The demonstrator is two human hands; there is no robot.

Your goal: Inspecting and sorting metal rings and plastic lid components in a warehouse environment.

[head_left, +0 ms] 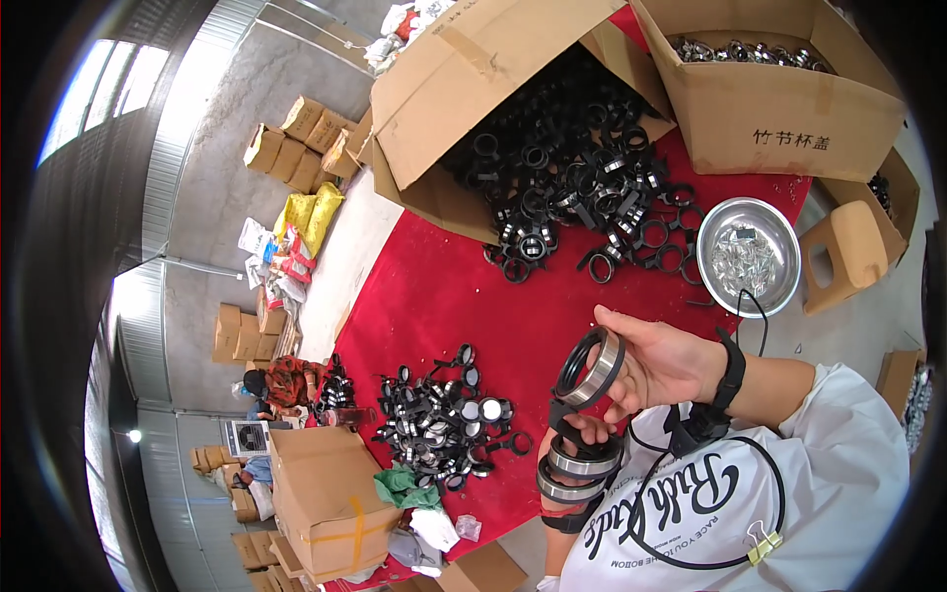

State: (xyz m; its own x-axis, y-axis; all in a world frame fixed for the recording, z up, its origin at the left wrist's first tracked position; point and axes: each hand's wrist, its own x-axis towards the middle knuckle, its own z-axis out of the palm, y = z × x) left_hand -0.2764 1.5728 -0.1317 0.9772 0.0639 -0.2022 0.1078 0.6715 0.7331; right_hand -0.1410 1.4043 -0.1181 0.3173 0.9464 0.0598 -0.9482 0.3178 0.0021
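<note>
My right hand (656, 360) is closed, with thumb and fingers around a black ring with a silver metal band (597, 375). Below it my left hand (589, 430) grips the black tab that hangs from that ring. Two more banded rings (582, 462) lie stacked against my left hand and wrist; whether they circle it or are held in it, I cannot tell. Dark straps go around both my wrists. A big heap of similar black rings (592, 187) spills from a tipped cardboard box (464, 74). A smaller pile of black pieces, some with silver discs (439, 419), lies to the left.
A steel bowl (705, 242) of small clear pieces stands right on the red tablecloth (395, 296). Beyond it are a tan plastic jug (843, 257) and an open carton (789, 123) of metal parts. A closed carton (326, 503) is front left. Another person (286, 380) sits at the table's far left.
</note>
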